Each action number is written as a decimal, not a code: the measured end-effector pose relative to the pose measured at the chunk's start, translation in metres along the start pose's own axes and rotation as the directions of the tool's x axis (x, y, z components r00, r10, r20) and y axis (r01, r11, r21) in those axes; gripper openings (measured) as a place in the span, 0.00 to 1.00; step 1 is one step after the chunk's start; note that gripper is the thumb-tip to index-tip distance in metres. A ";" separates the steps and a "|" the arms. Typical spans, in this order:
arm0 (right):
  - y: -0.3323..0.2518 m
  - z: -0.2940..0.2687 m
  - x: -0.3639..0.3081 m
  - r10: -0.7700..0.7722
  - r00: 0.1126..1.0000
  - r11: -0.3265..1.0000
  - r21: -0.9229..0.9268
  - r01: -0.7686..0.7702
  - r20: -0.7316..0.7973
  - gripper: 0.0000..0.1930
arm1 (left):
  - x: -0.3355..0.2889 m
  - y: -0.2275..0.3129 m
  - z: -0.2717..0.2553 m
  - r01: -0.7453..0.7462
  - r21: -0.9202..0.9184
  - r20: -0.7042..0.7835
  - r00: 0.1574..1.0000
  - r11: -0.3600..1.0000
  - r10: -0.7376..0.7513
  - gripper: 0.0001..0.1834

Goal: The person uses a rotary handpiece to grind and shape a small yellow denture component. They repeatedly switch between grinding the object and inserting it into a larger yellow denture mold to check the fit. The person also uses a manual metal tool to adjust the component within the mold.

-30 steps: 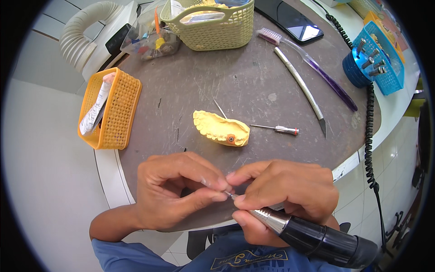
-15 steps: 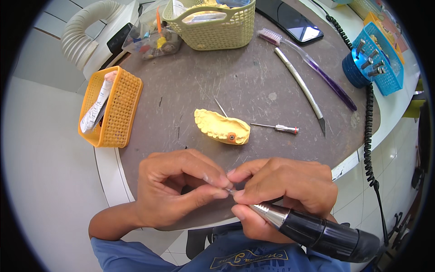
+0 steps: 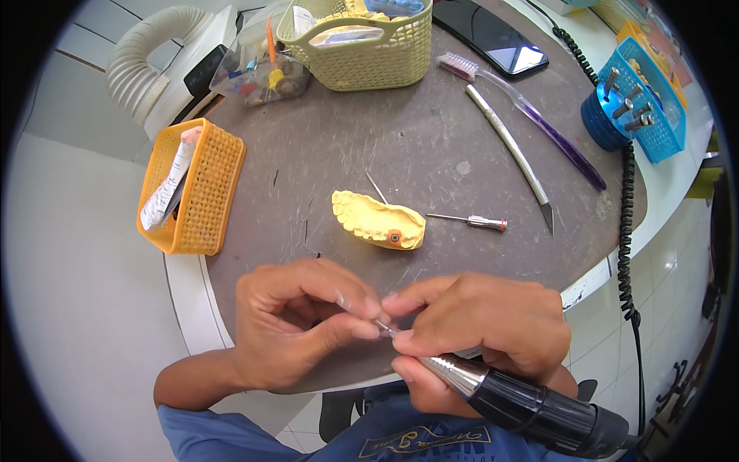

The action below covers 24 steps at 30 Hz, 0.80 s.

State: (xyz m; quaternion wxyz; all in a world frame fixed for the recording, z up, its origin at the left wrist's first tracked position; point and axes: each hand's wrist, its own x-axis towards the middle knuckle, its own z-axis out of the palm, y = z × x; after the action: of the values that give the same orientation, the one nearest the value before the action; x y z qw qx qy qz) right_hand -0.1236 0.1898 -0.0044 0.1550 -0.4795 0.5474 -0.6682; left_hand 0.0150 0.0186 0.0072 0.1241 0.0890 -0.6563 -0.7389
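My right hand (image 3: 493, 327) is wrapped around a black and silver rotary handpiece (image 3: 523, 404), whose body slants to the lower right. The slim metal bit (image 3: 384, 327) at its nose points at my left hand (image 3: 296, 323). Thumb and forefinger of that hand pinch together at the bit's tip; whatever is between them is too small and covered to name. The fingertips of both hands nearly meet. Beyond them lies a yellow dental model (image 3: 377, 221), a row of teeth with a round metal insert in a brown patch. A small screwdriver (image 3: 479, 222) rests beside its right end.
A craft knife (image 3: 508, 142) and a purple toothbrush (image 3: 539, 115) lie at the right, below a phone (image 3: 496, 38). Baskets in orange (image 3: 208, 189), green (image 3: 369, 61) and blue (image 3: 666, 115) line the edges. A blue bur holder (image 3: 608, 115) stands near the black coiled cord (image 3: 626, 231).
The handpiece has swung slightly to the left and down at its back end. My left fingertips have shifted a little left, and more of the bit shows between the hands.
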 end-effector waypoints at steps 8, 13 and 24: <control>0.001 0.000 0.001 -0.004 1.000 1.000 0.016 0.003 0.012 0.12 | -0.002 0.001 -0.001 0.000 -0.001 0.003 1.000 1.000 0.000 0.09; 0.001 -0.001 0.000 0.005 1.000 1.000 0.021 -0.005 0.007 0.12 | 0.001 0.000 0.001 -0.007 -0.010 0.009 1.000 1.000 0.007 0.09; 0.003 -0.001 -0.001 0.004 1.000 1.000 0.014 -0.004 0.004 0.12 | 0.001 0.001 0.000 -0.001 0.001 0.029 1.000 1.000 0.001 0.09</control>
State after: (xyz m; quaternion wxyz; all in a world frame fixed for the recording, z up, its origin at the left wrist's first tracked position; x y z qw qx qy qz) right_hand -0.1248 0.1895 -0.0073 0.1607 -0.4787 0.5432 -0.6708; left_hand 0.0141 0.0180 0.0085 0.1148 0.0780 -0.6585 -0.7397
